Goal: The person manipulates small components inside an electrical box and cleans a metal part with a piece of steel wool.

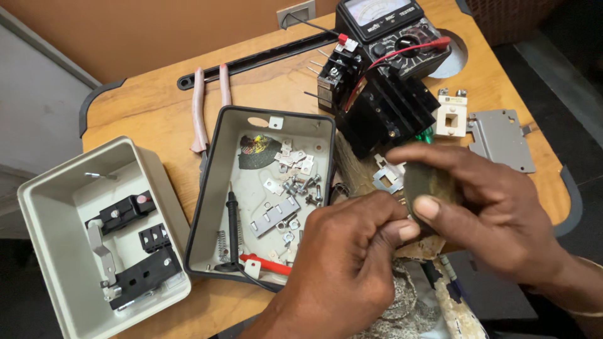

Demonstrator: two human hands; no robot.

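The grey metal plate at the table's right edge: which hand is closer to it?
Right. The right hand lies just below the grey plate; the left hand is farther off, down and to the plate's left.

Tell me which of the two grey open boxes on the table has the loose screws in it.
The dark-rimmed box in the middle, nearest the left hand. It holds loose screws and metal strips; the paler box at far left holds mounted black switch parts.

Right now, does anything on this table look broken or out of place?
The grey switch box lies opened, its lid used as a tray for loose screws and metal strips. Taken apart, not visibly damaged. Both hands rub a dark pad.
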